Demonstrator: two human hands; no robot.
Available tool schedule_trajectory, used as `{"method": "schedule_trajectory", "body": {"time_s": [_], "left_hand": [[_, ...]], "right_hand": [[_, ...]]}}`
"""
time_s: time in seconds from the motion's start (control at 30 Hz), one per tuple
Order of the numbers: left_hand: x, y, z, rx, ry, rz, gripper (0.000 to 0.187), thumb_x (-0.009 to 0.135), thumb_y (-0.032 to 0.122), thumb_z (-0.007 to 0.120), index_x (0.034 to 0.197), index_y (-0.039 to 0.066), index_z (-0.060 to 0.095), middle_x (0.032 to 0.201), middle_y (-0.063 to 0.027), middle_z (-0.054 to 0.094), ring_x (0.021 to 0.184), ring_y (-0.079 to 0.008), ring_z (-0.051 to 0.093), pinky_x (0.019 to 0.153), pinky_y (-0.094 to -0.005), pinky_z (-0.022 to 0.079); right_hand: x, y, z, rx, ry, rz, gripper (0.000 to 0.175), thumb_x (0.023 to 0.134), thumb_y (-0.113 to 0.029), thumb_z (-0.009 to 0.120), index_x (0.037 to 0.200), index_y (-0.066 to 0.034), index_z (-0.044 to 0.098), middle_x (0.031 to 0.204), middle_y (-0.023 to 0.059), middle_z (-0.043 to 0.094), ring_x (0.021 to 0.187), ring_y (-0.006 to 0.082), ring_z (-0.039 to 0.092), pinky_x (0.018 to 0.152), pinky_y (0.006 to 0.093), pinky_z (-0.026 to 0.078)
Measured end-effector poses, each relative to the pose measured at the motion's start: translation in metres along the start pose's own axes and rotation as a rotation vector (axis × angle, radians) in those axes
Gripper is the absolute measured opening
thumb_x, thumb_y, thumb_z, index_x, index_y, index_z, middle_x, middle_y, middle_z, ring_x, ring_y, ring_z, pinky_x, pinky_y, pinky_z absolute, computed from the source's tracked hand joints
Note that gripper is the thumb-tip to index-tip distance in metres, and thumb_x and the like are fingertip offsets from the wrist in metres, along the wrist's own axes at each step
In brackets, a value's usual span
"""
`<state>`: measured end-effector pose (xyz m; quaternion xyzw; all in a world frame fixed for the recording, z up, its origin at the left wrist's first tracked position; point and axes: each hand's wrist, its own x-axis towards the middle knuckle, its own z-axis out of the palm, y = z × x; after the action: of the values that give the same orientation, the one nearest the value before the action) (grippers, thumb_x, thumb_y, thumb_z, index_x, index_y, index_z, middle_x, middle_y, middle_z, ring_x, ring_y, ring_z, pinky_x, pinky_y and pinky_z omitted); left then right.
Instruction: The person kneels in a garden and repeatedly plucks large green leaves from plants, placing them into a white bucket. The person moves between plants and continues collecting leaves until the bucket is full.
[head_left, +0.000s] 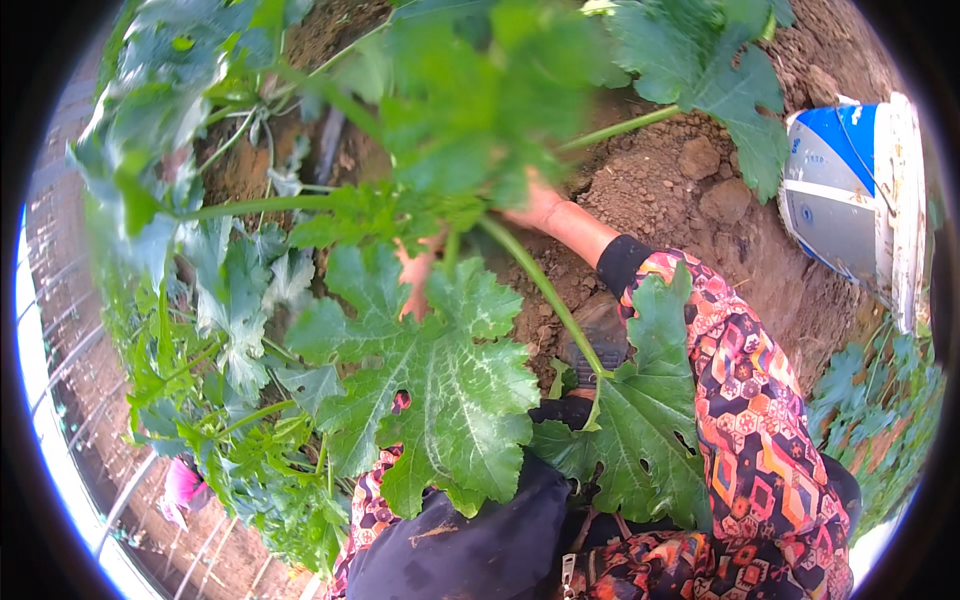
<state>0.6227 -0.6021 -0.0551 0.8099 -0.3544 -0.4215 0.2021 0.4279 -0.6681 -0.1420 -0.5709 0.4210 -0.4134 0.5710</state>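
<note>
Large lobed leaves of a squash plant (442, 397) spread over the middle of the view and cover much of both hands. My right hand (536, 206) reaches in among the stems near the soil; its fingers are hidden behind a blurred leaf (480, 97). Left of it, my left hand (416, 277) shows only in part between leaves, and what it touches is hidden. A thick green leaf stalk (544, 285) runs from near my right hand down to another big leaf (637, 420) by my right sleeve.
A blue, grey and white plastic bucket (840, 195) lies tilted on the brown soil (645, 180) at the right. More squash plants (247, 300) line the left side. Farther off at lower left is a person in pink (182, 487). Another leafy row (862, 405) grows at the lower right.
</note>
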Motion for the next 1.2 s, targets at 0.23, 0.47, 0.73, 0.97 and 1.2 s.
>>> {"method": "schedule_trajectory", "body": {"time_s": [0.23, 0.47, 0.73, 0.97, 1.2], "left_hand": [[-0.005, 0.035, 0.014, -0.077, -0.079, 0.001, 0.028, 0.09, 0.028, 0.059, 0.098, 0.002, 0.066, 0.081, -0.0073, 0.066, 0.063, -0.0165, 0.06, 0.052, -0.0306, 0.047], [-0.003, 0.051, 0.03, -0.116, -0.147, 0.035, 0.025, 0.091, 0.022, 0.056, 0.098, 0.0, 0.065, 0.077, -0.0091, 0.066, 0.057, -0.0174, 0.062, 0.046, -0.0296, 0.048], [-0.018, 0.071, 0.02, -0.038, -0.111, 0.107, 0.022, 0.091, 0.022, 0.055, 0.09, 0.003, 0.066, 0.071, -0.0082, 0.063, 0.052, -0.0153, 0.057, 0.044, -0.0283, 0.045], [-0.054, 0.093, 0.038, -0.035, 0.008, 0.044, 0.023, 0.092, 0.023, 0.056, 0.094, 0.002, 0.067, 0.07, -0.0052, 0.063, 0.053, -0.0118, 0.055, 0.045, -0.0241, 0.04], [-0.099, 0.058, -0.012, -0.327, -0.064, -0.118, 0.015, 0.091, 0.019, 0.058, 0.083, 0.007, 0.064, 0.071, -0.0023, 0.063, 0.06, -0.011, 0.058, 0.052, -0.027, 0.045]], "right_hand": [[0.008, -0.082, -0.065, -0.078, 0.009, 0.095, 0.023, 0.075, -0.011, 0.056, 0.092, -0.0074, 0.071, 0.089, 0.0183, 0.069, 0.087, 0.0341, 0.067, 0.077, 0.0408, 0.053], [0.053, -0.024, -0.04, -0.359, -0.227, 0.041, 0.021, 0.073, -0.014, 0.064, 0.092, -0.0128, 0.074, 0.085, 0.0139, 0.07, 0.081, 0.0308, 0.069, 0.072, 0.04, 0.055], [0.051, -0.082, -0.037, -0.356, -0.425, 0.189, 0.03, 0.08, -0.028, 0.063, 0.1, -0.007, 0.071, 0.097, 0.0138, 0.071, 0.091, 0.0295, 0.068, 0.079, 0.0405, 0.054], [0.05, -0.057, -0.03, -0.396, -0.372, 0.067, 0.03, 0.079, -0.026, 0.063, 0.099, -0.0044, 0.071, 0.098, 0.0169, 0.07, 0.093, 0.0333, 0.068, 0.081, 0.0418, 0.054], [0.036, -0.022, -0.02, -0.39, -0.276, 0.098, 0.022, 0.077, -0.014, 0.062, 0.092, -0.0005, 0.071, 0.093, 0.0239, 0.068, 0.092, 0.0395, 0.067, 0.079, 0.0448, 0.055]]}}
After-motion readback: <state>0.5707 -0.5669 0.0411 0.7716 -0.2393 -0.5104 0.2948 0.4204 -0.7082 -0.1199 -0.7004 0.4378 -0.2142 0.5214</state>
